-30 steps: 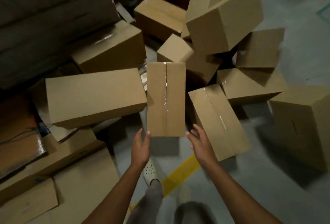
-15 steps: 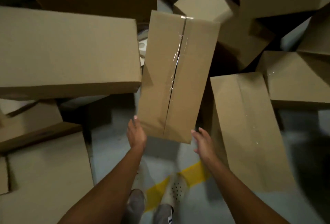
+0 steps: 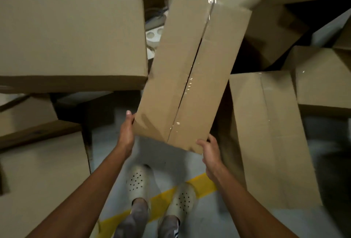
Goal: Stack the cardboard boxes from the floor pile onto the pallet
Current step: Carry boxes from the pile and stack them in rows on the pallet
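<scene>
A long taped cardboard box (image 3: 190, 70) leans in the middle of the floor pile, its near end raised and tilted to the right. My left hand (image 3: 126, 133) grips its near left corner, fingers hidden behind the side. At the near right corner my right hand (image 3: 209, 148) holds the box, thumb on top and fingers under the edge. The pallet is out of view.
A big box (image 3: 72, 40) lies to the left and a long flat one (image 3: 269, 139) to the right. More boxes crowd the back and the left foreground (image 3: 41, 177). Grey floor with a yellow line (image 3: 161, 201) runs under my shoes.
I have leaned in closer. Both hands went from reaching beside the box's near end to holding its two near corners, and the box has tilted up and to the right.
</scene>
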{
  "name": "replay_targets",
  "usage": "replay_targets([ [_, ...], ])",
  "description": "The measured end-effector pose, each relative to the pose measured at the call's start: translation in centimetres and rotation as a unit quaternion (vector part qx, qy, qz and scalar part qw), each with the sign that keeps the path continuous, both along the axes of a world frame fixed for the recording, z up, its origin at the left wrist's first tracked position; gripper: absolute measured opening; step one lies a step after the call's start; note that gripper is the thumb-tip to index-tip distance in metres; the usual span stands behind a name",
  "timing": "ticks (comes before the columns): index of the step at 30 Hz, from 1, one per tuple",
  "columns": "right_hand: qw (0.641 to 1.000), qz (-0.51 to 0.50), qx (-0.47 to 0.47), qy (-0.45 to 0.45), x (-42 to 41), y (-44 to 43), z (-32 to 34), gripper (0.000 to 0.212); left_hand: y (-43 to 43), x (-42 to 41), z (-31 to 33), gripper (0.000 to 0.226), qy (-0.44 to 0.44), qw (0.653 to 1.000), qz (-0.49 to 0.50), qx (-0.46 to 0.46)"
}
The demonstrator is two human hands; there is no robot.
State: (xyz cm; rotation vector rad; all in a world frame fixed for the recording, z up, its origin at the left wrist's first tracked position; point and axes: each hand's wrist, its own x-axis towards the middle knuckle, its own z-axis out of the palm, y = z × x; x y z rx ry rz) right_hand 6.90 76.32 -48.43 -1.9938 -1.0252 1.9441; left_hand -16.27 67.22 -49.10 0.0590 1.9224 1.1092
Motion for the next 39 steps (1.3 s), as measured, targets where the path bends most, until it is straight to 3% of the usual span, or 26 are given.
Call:
replay_targets([
  [4,0.999,-0.046,0.025,0.006,1.0,-0.5,6.6,0.045,1.2,-1.5,9.3,0.042,0.069,0.996,-0.054,0.007],
  [8,0.992,-0.107,0.060,0.031,1.8,-0.1,15.8,0.059,2.9,-1.9,19.5,0.044,0.110,0.985,-0.129,0.045],
  [11,0.981,-0.164,0.076,0.072,2.7,1.1,23.6,0.028,4.3,-1.6,27.4,0.051,0.060,0.989,-0.116,0.066],
  [12,0.976,-0.180,0.091,0.086,3.0,1.5,26.3,0.030,4.6,-1.4,30.1,0.054,0.044,0.990,-0.115,0.074],
  [15,0.971,-0.158,0.148,0.101,4.3,2.1,35.3,0.048,5.1,-0.7,37.8,0.053,0.014,0.989,-0.106,0.099],
  [21,0.965,-0.077,0.221,0.116,6.1,-0.7,49.0,0.044,3.1,0.2,50.6,0.059,0.024,0.986,-0.093,0.137],
  [24,0.964,-0.064,0.235,0.110,6.4,-3.4,54.3,0.041,1.5,0.4,54.3,0.078,-0.012,0.980,-0.145,0.135],
  [29,0.959,-0.118,0.245,0.082,7.1,-7.9,60.6,0.041,0.0,1.7,60.2,0.063,-0.116,0.967,-0.172,0.145],
  [33,0.944,-0.174,0.274,0.063,6.3,-12.5,64.0,0.052,-1.1,1.3,63.8,0.058,-0.132,0.939,-0.261,0.182],
  [39,0.914,-0.254,0.315,0.036,4.1,-21.9,66.4,0.056,-3.7,-0.6,67.0,0.069,-0.193,0.895,-0.362,0.176],
])
